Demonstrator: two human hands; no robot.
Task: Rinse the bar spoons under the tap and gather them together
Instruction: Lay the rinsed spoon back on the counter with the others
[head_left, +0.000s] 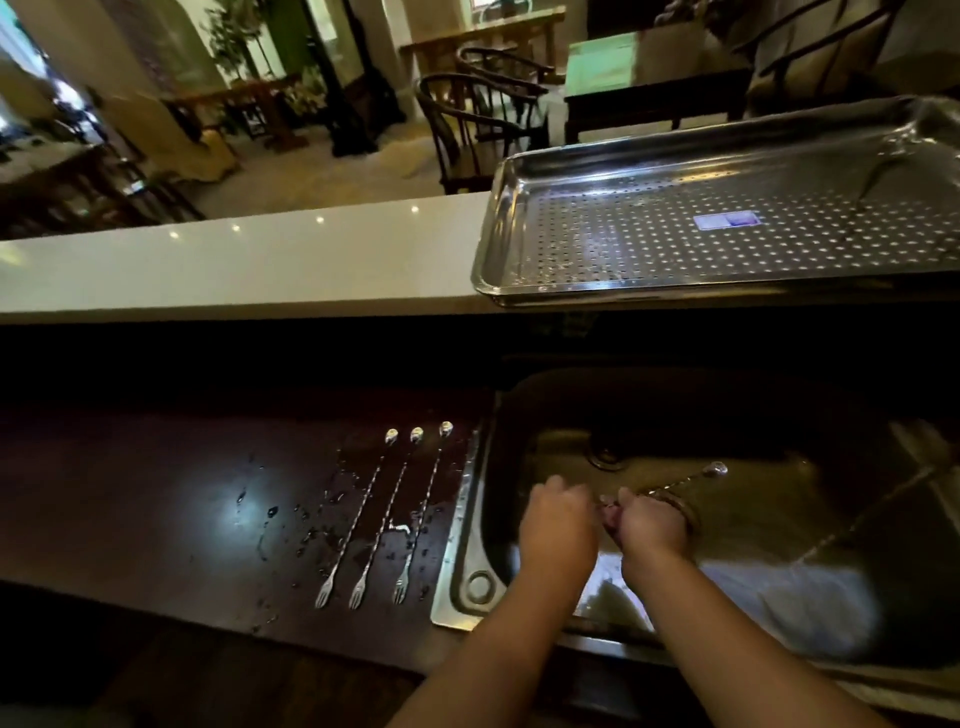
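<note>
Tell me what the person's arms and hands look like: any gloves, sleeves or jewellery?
Both arms are bare as far as the picture shows, with no sleeves in view. The left hand and the right hand wear no gloves. No watch or ring is plainly visible, though the dim light hides fine detail.

Single head-worn wide-angle view, looking forward and down from close above. Dark wooden counter (156, 509) fills lower left, steel sink basin (753, 499) lower right, both forearms enter from bottom edge. Perforated steel tray (727, 291) sits at upper right; dining room beyond, top of frame, edges distorted.
</note>
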